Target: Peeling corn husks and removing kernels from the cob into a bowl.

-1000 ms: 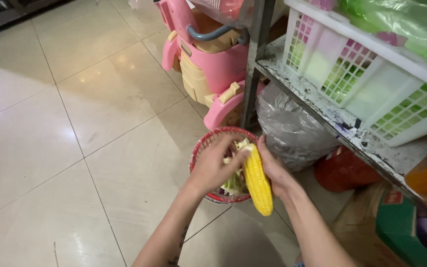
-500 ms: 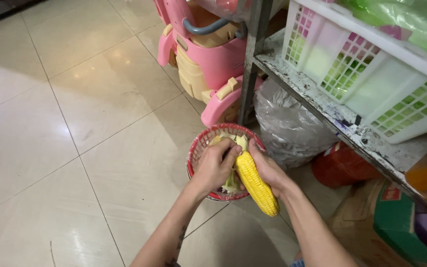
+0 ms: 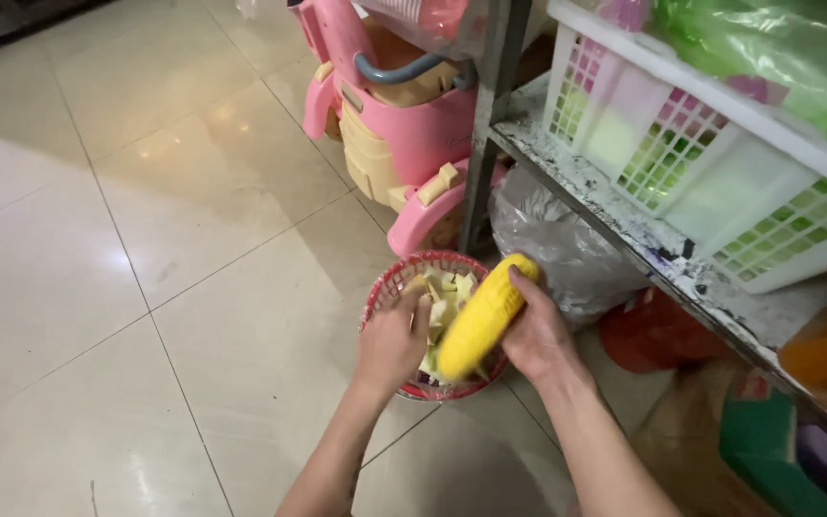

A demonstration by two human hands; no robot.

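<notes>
Right hand [image 3: 540, 337] closed in a firm grip around a husked yellow corn cob [image 3: 483, 314], lower centre of the frame; thumb laid along the upper side of the cob, remaining fingers wrapped beneath and mostly hidden. Cob held tilted, upper end toward the upper right, lower end toward the lower left, suspended just above a red mesh basket [image 3: 390, 282]. Left hand [image 3: 392, 343] positioned directly left of the cob, fingers curled loosely downward over the near rim of the basket; grip partly closed, fingertips down among the pale husk scraps [image 3: 444, 292], contact with a particular piece not determinable, nothing clearly lifted. Husk scraps, pale green and cream, heaped inside the basket and partly hidden behind the cob. Basket resting on the tiled floor [image 3: 126, 249], just in front of a grey metal shelf post [image 3: 487, 115]. Pink and cream toy ride-on car [image 3: 385, 124] standing on the floor above the basket, upper centre of the frame. Grey plastic bag [image 3: 567, 249] lodged under the lowest shelf, just right of the basket. White lattice basket [image 3: 710, 163] seated on the scuffed shelf board, upper right of the frame. Orange-red object at the right, below the shelf, too indistinct to identify.
</notes>
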